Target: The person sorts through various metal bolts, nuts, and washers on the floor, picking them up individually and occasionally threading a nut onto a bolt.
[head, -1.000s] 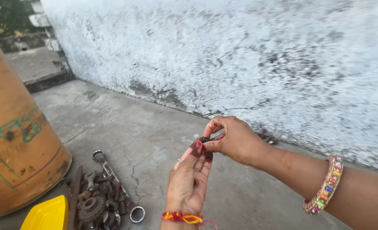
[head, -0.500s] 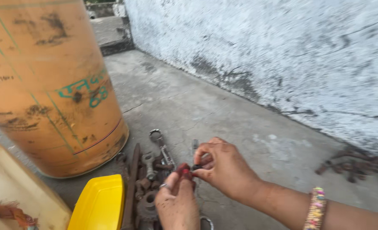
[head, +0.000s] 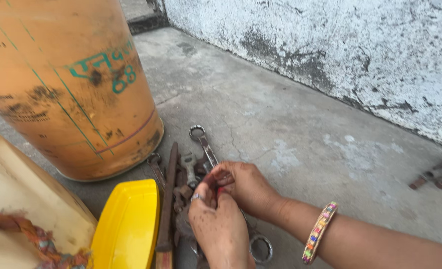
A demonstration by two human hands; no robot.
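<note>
1. Two hands meet low in the middle of the view, above a pile of rusty tools (head: 181, 184) on the concrete floor (head: 291, 129). Your left hand (head: 221, 229) and right hand (head: 246, 187) touch at the fingertips.
2. Both sets of fingers are pinched narrow on one small red piece (head: 219, 191), which is mostly hidden; its long axis cannot be told. It sits between the two hands, equally near each.
3. One long wrench (head: 204, 144) lies just beyond your fingers, running away toward the far wall (head: 330, 45).
4. One orange drum (head: 66, 84) stands at the left edge; one yellow tray (head: 126, 226) lies beside the pile.
5. One beaded bracelet (head: 319, 231) circles your right wrist.
</note>
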